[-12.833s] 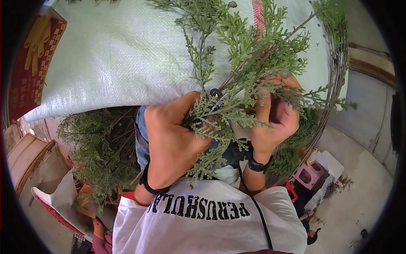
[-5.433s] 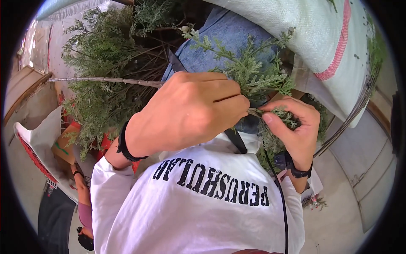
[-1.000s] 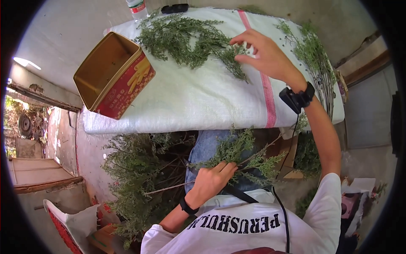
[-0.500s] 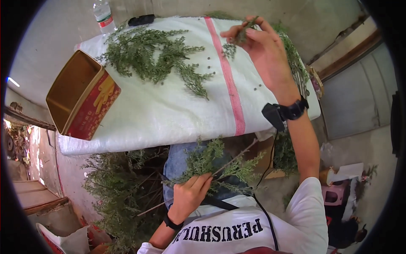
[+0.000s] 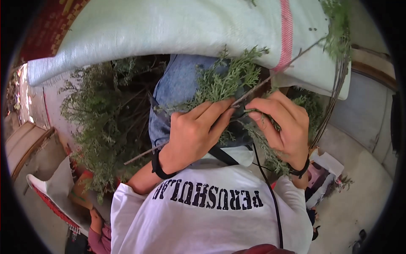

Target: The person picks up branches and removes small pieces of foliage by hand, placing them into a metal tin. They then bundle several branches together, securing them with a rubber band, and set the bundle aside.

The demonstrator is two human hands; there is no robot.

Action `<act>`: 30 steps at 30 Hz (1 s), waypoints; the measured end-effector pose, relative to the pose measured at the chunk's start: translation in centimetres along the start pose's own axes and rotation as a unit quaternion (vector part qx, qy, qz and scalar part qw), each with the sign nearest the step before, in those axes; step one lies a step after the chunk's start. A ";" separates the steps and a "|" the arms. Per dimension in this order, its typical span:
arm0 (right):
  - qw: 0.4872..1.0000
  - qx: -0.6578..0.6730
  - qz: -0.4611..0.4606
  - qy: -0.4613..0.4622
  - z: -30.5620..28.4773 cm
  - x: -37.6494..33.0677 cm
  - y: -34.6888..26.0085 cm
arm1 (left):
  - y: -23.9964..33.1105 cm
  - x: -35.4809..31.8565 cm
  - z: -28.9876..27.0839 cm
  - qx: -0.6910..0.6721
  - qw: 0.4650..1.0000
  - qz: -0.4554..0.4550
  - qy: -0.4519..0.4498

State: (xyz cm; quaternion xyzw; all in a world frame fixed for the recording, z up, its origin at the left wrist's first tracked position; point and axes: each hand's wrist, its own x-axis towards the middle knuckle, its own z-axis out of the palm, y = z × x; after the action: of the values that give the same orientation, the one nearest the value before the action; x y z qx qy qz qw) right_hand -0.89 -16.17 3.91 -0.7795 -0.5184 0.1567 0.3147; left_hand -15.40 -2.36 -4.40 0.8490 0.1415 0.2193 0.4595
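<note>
The bench (image 5: 127,38), above and beyond both grips, is covered by a pale woven plastic sack (image 5: 177,29) with a pink stripe (image 5: 285,38) running down it above the right grip. Loose green cypress-like sprigs (image 5: 336,25) lie on the sack's far right edge, up and right of the right grip, some trailing over the side.

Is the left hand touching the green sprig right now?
Touching. The head view shows the left hand with its fingers closed over the green sprig, foliage fanning out above them. The right hand pinches the same stem.
</note>
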 end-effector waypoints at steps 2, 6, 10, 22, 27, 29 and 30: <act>0.998 -0.033 0.058 -0.011 0.7 -1.1 -0.1 | 0.2 -0.2 -0.2 0.000 1.000 -0.013 -0.019; 0.998 -0.015 0.056 -0.013 1.8 -1.7 0.5 | 0.7 -0.5 -0.6 0.002 0.999 -0.023 -0.045; 0.997 0.008 0.072 -0.008 1.9 -1.6 0.6 | 0.7 -0.7 -0.4 0.003 0.999 -0.015 -0.041; 0.998 0.016 0.053 -0.018 1.8 -1.0 1.6 | 0.4 -0.3 -0.3 0.001 0.999 -0.022 -0.046; 0.998 0.010 0.062 -0.007 1.9 -1.1 1.4 | 0.2 -0.5 0.0 -0.009 0.999 -0.019 -0.033; 0.998 0.006 0.058 -0.010 1.9 -1.1 1.4 | 0.2 -0.5 0.0 -0.010 0.999 -0.022 -0.036; 0.998 0.004 0.056 -0.011 1.9 -1.1 1.4 | 0.3 -0.5 0.0 -0.011 0.999 -0.024 -0.039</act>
State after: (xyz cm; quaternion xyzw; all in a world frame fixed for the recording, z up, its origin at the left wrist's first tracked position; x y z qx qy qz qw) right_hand -1.45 -16.92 1.47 -0.8045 -0.4767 0.1848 0.3024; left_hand -15.80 -2.73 -4.28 0.8480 0.1420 0.1766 0.4791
